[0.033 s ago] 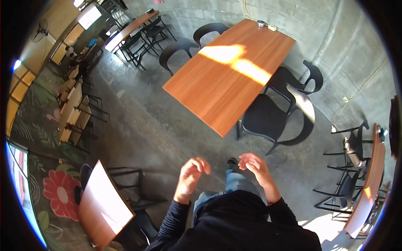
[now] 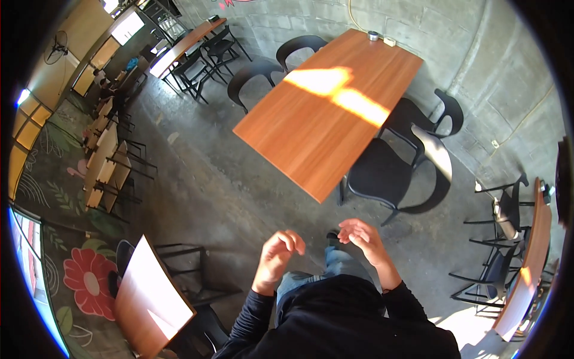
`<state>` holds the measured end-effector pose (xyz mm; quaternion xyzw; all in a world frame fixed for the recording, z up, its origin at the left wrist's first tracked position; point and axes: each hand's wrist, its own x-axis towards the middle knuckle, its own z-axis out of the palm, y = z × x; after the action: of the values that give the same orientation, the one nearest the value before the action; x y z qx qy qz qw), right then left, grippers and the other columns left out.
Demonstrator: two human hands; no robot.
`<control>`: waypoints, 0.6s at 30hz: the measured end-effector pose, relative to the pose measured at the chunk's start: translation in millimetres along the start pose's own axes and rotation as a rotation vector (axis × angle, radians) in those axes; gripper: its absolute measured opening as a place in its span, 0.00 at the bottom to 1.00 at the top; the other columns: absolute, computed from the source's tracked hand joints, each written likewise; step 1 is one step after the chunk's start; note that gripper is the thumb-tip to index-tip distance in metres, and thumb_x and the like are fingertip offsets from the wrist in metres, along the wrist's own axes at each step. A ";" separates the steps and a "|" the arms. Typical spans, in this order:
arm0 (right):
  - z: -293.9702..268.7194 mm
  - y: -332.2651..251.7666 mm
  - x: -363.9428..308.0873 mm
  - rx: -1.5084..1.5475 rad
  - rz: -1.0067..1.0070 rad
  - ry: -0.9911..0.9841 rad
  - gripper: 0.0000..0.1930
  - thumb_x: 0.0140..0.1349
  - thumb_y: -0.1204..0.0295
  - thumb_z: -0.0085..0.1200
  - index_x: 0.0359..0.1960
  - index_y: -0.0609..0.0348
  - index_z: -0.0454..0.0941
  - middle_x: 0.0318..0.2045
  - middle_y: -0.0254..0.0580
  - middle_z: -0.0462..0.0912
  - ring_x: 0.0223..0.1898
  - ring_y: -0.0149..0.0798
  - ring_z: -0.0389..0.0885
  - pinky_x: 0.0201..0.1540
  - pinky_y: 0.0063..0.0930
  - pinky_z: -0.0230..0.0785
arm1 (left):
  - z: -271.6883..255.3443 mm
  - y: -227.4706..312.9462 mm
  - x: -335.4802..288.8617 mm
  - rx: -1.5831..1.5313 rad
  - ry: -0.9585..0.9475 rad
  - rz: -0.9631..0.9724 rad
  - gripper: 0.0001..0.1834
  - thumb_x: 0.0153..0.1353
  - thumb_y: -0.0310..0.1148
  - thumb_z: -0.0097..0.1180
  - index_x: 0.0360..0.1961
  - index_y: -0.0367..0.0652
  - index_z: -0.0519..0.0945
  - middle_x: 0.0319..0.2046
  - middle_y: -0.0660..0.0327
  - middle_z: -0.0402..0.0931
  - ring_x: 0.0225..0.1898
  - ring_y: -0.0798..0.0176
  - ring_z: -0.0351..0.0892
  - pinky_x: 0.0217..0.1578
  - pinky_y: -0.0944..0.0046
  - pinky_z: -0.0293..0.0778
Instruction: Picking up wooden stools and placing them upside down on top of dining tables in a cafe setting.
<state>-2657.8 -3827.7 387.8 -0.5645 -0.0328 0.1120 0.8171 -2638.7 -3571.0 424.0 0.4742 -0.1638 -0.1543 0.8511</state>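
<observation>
My left hand point(image 2: 278, 256) is raised in front of my body, fingers loosely bent and holding nothing. Level with it, on the other side of a gap, my right hand point(image 2: 362, 239) is open too, its fingers stretched towards the left. Neither hand touches anything. Beyond them stands a brown wooden table point(image 2: 305, 140), with sunlight lying across its top. Nearest my right hand is a black chair point(image 2: 379, 172) at the table's right side.
Another black chair point(image 2: 409, 116) stands behind that one. A small wooden table point(image 2: 152, 299) is at lower left, a long one point(image 2: 526, 269) at far right with chairs. On the big table's far end sit a round tin point(image 2: 373, 36) and a small pale box point(image 2: 389, 42).
My left hand has shifted slightly to the right and closer to my body. The right hand has barely moved. The whole view has tilted a little.
</observation>
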 end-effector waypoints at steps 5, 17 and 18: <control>3.9 -18.7 107.2 -0.025 -0.007 -0.110 0.17 0.65 0.70 0.52 0.53 0.65 0.72 0.40 0.40 0.79 0.44 0.31 0.77 0.50 0.28 0.70 | -46.5 13.6 76.4 0.054 -0.080 -0.092 0.04 0.57 0.24 0.50 0.34 0.41 0.70 0.36 0.59 0.69 0.40 0.64 0.68 0.45 0.65 0.66; 11.6 -11.7 303.0 -0.103 -0.068 0.226 0.17 0.64 0.70 0.51 0.51 0.66 0.72 0.37 0.42 0.80 0.40 0.34 0.78 0.46 0.28 0.71 | -207.5 51.6 304.3 0.073 -0.263 -0.222 0.13 0.53 0.13 0.44 0.36 0.42 0.71 0.38 0.64 0.66 0.43 0.68 0.64 0.45 0.68 0.62; 14.3 -10.5 315.7 -0.099 -0.090 0.272 0.17 0.64 0.69 0.51 0.51 0.66 0.72 0.36 0.42 0.80 0.40 0.34 0.78 0.46 0.28 0.71 | -216.2 49.2 328.0 0.060 -0.313 -0.258 0.13 0.53 0.13 0.45 0.36 0.42 0.71 0.38 0.65 0.67 0.43 0.69 0.65 0.45 0.68 0.62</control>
<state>-2351.7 -3748.7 379.8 -0.6122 0.0476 -0.0042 0.7892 -2246.6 -3519.8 402.3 0.4867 -0.2366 -0.3291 0.7738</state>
